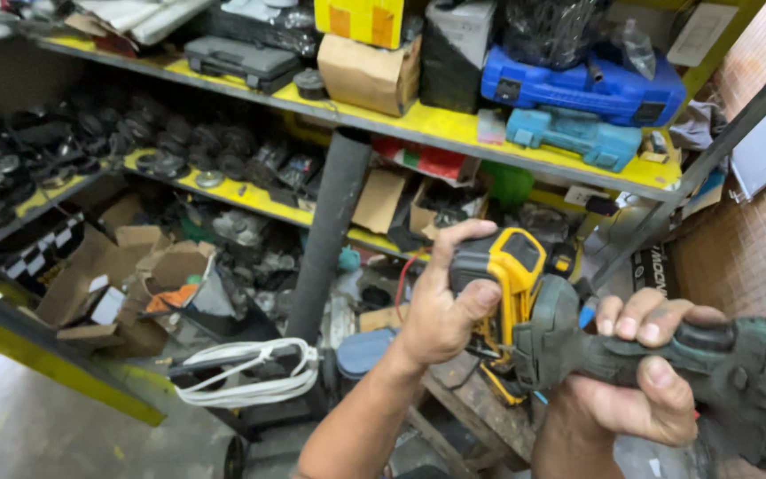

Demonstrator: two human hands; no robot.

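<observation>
Yellow steel shelving point(418, 120) fills the background, its tiers crowded with a blue tool case point(578, 87), cardboard boxes point(367, 73) and dark round parts, stock kept within reach of the standing worker. A dark upright pipe point(325, 239) leans in front of the shelves; below it a coil of white cable point(246, 372) lies on a low support. In the foreground, a worn grey-green power tool point(720, 372) is held level, raised before the shelves; the right hand point(644, 377) is clenched round its handle, apparently to steady the weight. The left hand point(445, 306) grasps the rear end of a yellow-and-black cordless tool point(511, 284), thumb across its dark end, pressing it against the grey tool's head, so that the two bodies meet between the hands.
</observation>
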